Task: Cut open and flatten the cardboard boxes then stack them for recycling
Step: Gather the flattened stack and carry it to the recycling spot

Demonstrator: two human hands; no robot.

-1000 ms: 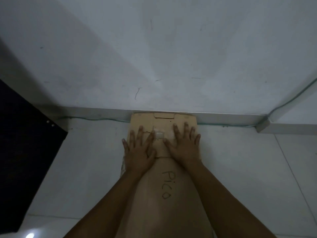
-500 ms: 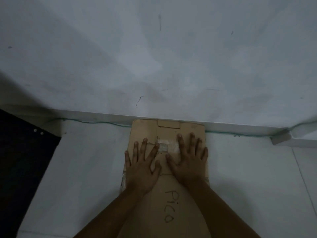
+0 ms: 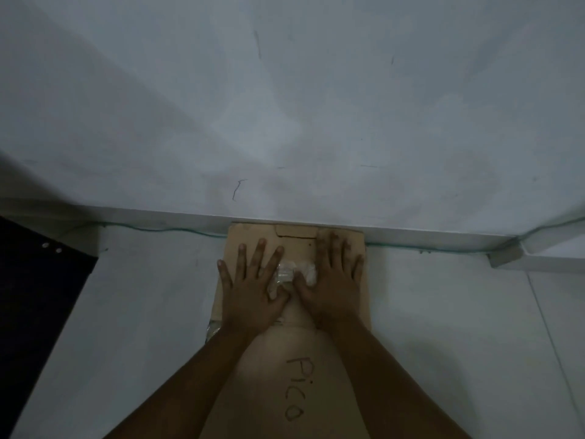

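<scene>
Both flat, splayed hands, left (image 3: 250, 293) and right (image 3: 332, 286), press the box (image 3: 335, 369) by the wall (image 3: 285, 106); taped folds may spring back.

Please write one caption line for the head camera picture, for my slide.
Left hand and right hand press flat on a cardboard box marked "Pico" by the wall.

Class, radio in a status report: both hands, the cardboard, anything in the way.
Left hand and right hand flat, pressing cardboard. Cardboard flattened on floor, far edge at wall. Nothing blocking.
</scene>
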